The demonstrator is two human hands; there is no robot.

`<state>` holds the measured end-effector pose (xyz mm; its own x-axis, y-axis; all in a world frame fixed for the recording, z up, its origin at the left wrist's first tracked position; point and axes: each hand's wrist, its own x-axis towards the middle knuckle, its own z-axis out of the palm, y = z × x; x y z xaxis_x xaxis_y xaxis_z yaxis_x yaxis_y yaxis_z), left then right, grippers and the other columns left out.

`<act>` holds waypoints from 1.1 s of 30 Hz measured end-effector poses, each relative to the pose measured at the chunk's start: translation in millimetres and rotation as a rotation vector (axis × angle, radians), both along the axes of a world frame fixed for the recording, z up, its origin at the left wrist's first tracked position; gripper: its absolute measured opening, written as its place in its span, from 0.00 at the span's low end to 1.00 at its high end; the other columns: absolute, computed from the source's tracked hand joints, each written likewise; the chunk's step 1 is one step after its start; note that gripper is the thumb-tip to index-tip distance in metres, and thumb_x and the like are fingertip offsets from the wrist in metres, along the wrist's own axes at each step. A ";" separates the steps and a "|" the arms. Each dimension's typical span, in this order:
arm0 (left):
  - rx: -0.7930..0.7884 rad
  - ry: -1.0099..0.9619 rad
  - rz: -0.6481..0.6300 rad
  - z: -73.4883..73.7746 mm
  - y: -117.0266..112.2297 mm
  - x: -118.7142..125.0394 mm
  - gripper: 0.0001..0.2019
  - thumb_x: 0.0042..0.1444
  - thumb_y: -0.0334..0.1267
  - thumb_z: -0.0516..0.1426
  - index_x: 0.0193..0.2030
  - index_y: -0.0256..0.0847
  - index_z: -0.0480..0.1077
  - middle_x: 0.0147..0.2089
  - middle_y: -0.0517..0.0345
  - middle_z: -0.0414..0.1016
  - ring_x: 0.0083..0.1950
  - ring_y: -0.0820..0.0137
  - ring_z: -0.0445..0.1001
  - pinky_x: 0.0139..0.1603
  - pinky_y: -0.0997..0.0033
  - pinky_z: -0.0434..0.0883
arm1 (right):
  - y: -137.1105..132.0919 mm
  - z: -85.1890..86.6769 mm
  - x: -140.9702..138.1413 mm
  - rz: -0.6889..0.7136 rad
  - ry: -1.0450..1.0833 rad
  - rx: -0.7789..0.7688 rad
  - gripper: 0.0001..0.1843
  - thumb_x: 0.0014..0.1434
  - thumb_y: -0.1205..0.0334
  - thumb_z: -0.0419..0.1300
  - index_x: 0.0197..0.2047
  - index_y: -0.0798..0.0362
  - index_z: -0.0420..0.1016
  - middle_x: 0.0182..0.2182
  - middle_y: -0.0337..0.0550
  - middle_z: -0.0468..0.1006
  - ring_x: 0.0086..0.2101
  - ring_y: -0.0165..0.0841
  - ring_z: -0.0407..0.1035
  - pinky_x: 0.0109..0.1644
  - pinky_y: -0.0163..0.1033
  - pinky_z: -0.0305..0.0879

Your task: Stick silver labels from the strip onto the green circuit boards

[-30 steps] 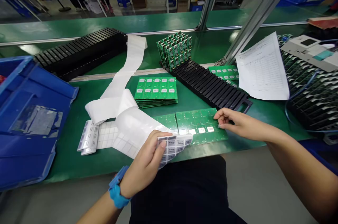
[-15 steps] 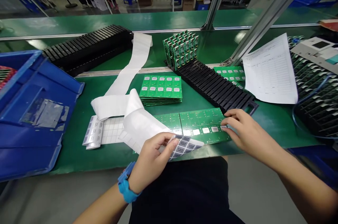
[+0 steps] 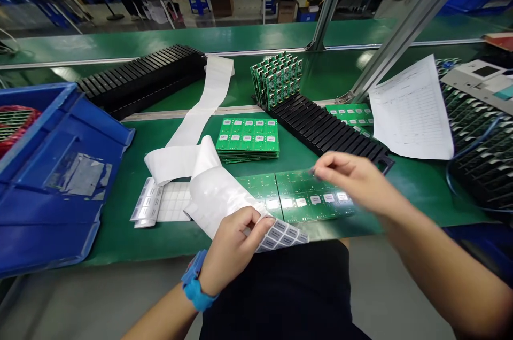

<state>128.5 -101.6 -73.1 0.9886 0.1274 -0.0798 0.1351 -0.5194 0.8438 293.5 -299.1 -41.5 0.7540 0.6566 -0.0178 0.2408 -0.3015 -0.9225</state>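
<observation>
In the head view, the left hand [image 3: 234, 249] holds a sheet of small gray labels [image 3: 282, 238] near the front edge of the green workbench [image 3: 108, 222]. Its thumb and fingers [image 3: 258, 219] pinch the sheet tight, and the sheet sticks out to the right of the hand. A long white backing strip [image 3: 216, 195] curls up from the sheet and runs off toward the back of the bench. A blue wrist strap [image 3: 196, 289] is on that arm. The right hand [image 3: 355, 177] is blurry and is up over a panel of green circuit boards [image 3: 300, 185]. Its fingertips [image 3: 320, 165] are close together in a narrow pinch, but it is too blurry to tell if they hold a thing. A row of white labels [image 3: 315, 201] lies on the panel, and its long line runs left to right. The fingertips are just past the row, on the far side, and the right hand is nearer to the row than the left hand is. Behind the panel are a stack of green boards [image 3: 247, 139] and a black slotted rack [image 3: 324, 129]. A blue plastic bin [image 3: 102, 121] sits on the left, and a printed paper form [image 3: 412, 110] lies on the right.
</observation>
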 end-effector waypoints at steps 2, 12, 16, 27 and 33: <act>-0.002 -0.046 -0.128 0.3 -0.2 1.0 0.13 0.61 0.43 0.49 0.30 0.36 0.62 0.34 0.59 0.68 0.35 0.78 0.66 0.36 0.77 0.64 | -21.0 -2.0 31.9 -0.045 -0.128 -0.386 0.14 0.57 0.52 0.56 0.35 0.56 0.70 0.32 0.43 0.70 0.31 0.30 0.63 0.34 0.36 0.59; 0.378 -0.035 -0.631 5.4 -3.0 17.1 0.16 0.65 0.43 0.40 0.35 0.38 0.62 0.65 0.71 0.47 0.68 0.68 0.32 0.67 0.58 0.39 | -39.0 -21.1 70.2 0.224 -0.143 -0.756 0.12 0.59 0.55 0.50 0.33 0.54 0.68 0.32 0.41 0.69 0.30 0.31 0.62 0.33 0.37 0.59; 0.368 -0.025 -0.625 4.2 -2.8 17.2 0.16 0.65 0.43 0.40 0.35 0.38 0.61 0.65 0.70 0.48 0.68 0.69 0.34 0.68 0.58 0.40 | -38.4 -25.7 68.5 0.211 -0.167 -0.737 0.11 0.59 0.56 0.51 0.32 0.54 0.69 0.33 0.41 0.69 0.31 0.31 0.63 0.35 0.38 0.60; 0.391 0.013 -0.600 4.7 -4.2 16.4 0.17 0.66 0.45 0.38 0.35 0.38 0.61 0.65 0.75 0.47 0.68 0.75 0.32 0.68 0.67 0.34 | -26.7 -21.7 58.7 0.255 -0.257 -0.502 0.12 0.58 0.64 0.52 0.46 0.54 0.58 0.34 0.41 0.69 0.35 0.31 0.64 0.38 0.37 0.62; 0.414 0.039 -0.596 5.2 -4.9 16.0 0.18 0.66 0.45 0.37 0.35 0.39 0.61 0.64 0.78 0.46 0.68 0.78 0.31 0.68 0.71 0.31 | -16.3 -26.4 59.4 0.383 -0.041 -0.427 0.13 0.59 0.63 0.51 0.48 0.54 0.58 0.35 0.40 0.69 0.35 0.30 0.65 0.39 0.36 0.63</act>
